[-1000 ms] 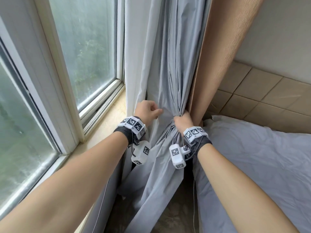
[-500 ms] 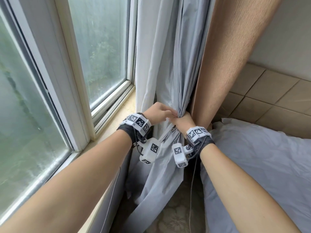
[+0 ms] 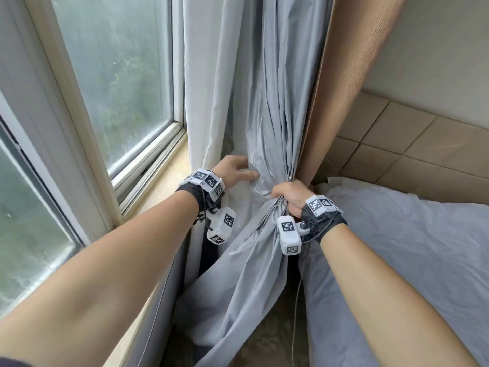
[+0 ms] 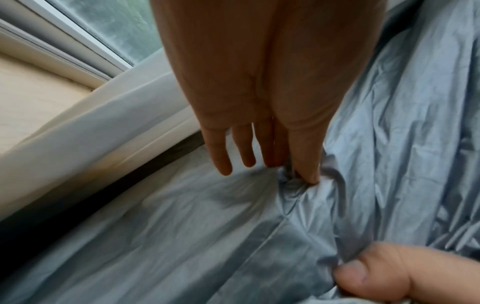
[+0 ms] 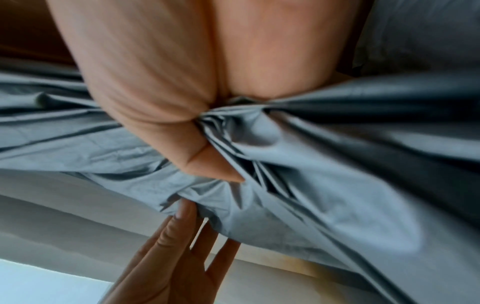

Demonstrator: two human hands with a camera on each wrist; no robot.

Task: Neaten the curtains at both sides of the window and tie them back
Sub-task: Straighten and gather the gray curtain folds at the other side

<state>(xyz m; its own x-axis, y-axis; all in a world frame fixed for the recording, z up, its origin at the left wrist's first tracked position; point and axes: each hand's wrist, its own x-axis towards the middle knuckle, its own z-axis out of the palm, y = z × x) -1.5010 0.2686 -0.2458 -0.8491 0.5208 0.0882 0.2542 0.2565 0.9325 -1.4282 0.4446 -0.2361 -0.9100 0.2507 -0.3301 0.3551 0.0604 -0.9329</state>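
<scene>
A grey curtain (image 3: 267, 107) hangs beside the window, with a white lining panel (image 3: 203, 75) to its left. My right hand (image 3: 287, 193) grips the gathered folds in a fist at sill height; in the right wrist view its thumb (image 5: 213, 164) presses into the bunched fabric (image 5: 298, 156). Just left of that bunch my left hand (image 3: 247, 172) lies against the cloth. Its fingers (image 4: 246, 148) are straight, and the thumb tip pushes into a small fold (image 4: 298, 185). Below the fist the curtain fans out loose towards the floor. No tie-back is visible.
The window glass (image 3: 119, 75) and its stone sill (image 3: 161, 189) lie to the left. A tan wood-grain panel (image 3: 352, 75) stands right behind the curtain. A bed under a grey sheet (image 3: 410, 247) fills the right side, close to my right forearm.
My left hand has left the spot beside the right fist, moved a little left, and opened flat on the curtain. The right hand keeps its grip on the gathered folds.
</scene>
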